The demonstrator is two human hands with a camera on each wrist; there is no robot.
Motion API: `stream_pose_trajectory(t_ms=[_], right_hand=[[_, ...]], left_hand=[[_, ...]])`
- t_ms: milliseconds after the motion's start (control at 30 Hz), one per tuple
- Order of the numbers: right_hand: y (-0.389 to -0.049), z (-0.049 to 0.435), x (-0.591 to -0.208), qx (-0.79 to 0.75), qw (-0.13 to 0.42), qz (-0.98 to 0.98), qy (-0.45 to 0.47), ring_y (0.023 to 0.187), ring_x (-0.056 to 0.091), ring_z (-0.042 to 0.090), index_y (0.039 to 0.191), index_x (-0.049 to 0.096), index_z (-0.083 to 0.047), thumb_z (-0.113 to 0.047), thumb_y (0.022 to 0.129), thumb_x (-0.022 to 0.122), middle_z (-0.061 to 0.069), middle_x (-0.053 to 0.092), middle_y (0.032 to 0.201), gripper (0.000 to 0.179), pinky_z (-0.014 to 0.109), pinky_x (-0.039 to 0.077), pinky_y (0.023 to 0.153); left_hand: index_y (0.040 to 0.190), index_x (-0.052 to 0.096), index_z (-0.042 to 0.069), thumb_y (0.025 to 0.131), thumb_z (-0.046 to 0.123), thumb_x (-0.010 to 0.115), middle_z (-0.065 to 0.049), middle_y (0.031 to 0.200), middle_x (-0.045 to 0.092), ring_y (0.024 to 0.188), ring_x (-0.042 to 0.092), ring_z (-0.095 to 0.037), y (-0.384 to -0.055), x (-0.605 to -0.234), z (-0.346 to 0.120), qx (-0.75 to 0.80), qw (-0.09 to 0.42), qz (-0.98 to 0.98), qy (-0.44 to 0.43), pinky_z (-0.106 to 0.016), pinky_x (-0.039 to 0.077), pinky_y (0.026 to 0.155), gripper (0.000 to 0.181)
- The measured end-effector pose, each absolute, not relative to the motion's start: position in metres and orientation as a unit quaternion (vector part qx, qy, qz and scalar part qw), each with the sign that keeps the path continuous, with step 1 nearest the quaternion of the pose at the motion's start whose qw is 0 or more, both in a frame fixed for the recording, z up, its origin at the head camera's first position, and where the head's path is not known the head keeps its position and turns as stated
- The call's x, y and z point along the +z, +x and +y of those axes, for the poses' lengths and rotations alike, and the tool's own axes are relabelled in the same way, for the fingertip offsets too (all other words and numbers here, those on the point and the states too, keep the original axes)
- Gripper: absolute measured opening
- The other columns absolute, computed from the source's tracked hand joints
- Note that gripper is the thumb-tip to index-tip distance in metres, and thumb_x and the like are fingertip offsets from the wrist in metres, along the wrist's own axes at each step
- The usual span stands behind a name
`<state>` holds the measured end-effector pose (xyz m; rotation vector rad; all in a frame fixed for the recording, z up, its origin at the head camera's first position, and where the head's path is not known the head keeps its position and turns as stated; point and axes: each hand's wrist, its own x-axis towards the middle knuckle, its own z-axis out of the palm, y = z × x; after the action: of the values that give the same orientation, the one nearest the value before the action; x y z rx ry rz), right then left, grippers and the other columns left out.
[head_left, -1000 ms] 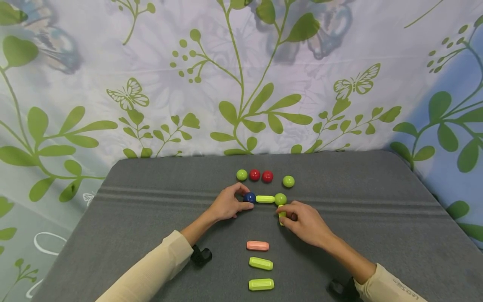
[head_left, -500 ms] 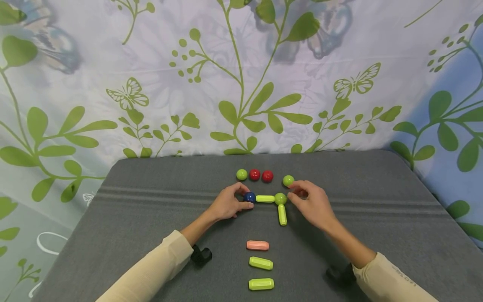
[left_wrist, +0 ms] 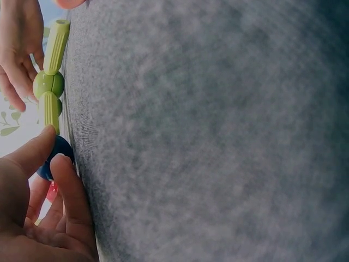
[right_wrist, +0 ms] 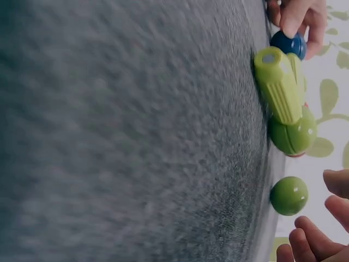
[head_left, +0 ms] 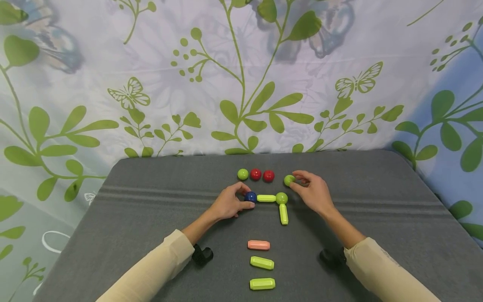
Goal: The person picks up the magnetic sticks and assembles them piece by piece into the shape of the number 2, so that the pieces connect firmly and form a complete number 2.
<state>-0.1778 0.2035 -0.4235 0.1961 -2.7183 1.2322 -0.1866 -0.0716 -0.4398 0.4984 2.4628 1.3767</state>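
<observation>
My left hand point(head_left: 229, 203) pinches a glossy blue ball point(head_left: 250, 197) between thumb and fingers on the grey cloth. A yellow-green ribbed rod point(head_left: 266, 198) runs from that ball to a green ball point(head_left: 281, 198). From the green ball a second yellow-green rod point(head_left: 284, 214) points toward me, its end hole showing in the right wrist view. My right hand point(head_left: 314, 193) is at a loose green ball point(head_left: 289, 180), thumb and fingers spread beside it. In the right wrist view a gap shows between this loose ball point(right_wrist: 289, 195) and the fingertips point(right_wrist: 334, 183).
Behind the joined pieces lie a green ball point(head_left: 243, 174) and two red balls point(head_left: 255, 174) in a row. Nearer me are a pink rod point(head_left: 258, 245) and two yellow-green rods point(head_left: 262, 263). A leaf-patterned curtain point(head_left: 211, 105) hangs behind the table point(head_left: 158, 176).
My right hand has let go of the rod pointing toward me and moved away from me to the loose green ball. The left hand has stayed on the blue ball.
</observation>
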Motion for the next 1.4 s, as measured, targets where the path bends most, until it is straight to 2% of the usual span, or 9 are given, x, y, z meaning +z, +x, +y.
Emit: stream_pose_trajectory(t_ms=[167,533,1400], right_hand=[[-0.186,0.205,-0.427,0.398,0.060,-0.914,0.059,0.110,0.056,0.041,0.130,0.061,0.001,-0.013,0.093,0.070,0.024,0.063,0.120,0.041,0.055,0.045,0.089],[-0.196,0.207,-0.431,0.359,0.053,-0.930,0.062,0.105,0.060,0.039,0.125,0.063,0.000,-0.015,0.093,0.070,0.023,0.064,0.116,0.036,0.055,0.046,0.086],[-0.190,0.206,-0.430,0.355,0.068,-0.930,0.067,0.104,0.061,0.039,0.121,0.066,-0.001,-0.016,0.092,0.072,0.021,0.066,0.113,0.033,0.055,0.046,0.087]], left_hand=[[0.117,0.060,0.007,0.087,0.014,0.078,-0.008,0.111,0.061,0.060,0.056,-0.014,-0.186,-0.440,-0.071,0.478,0.138,0.850,0.174,-0.030,0.052,0.049,0.036],[0.117,0.060,0.007,0.087,0.014,0.078,-0.008,0.110,0.060,0.059,0.056,-0.014,-0.188,-0.439,-0.070,0.481,0.137,0.847,0.181,-0.031,0.052,0.049,0.036],[0.117,0.060,0.006,0.087,0.013,0.078,-0.009,0.112,0.060,0.060,0.056,-0.013,-0.188,-0.441,-0.071,0.482,0.136,0.846,0.180,-0.030,0.052,0.049,0.036]])
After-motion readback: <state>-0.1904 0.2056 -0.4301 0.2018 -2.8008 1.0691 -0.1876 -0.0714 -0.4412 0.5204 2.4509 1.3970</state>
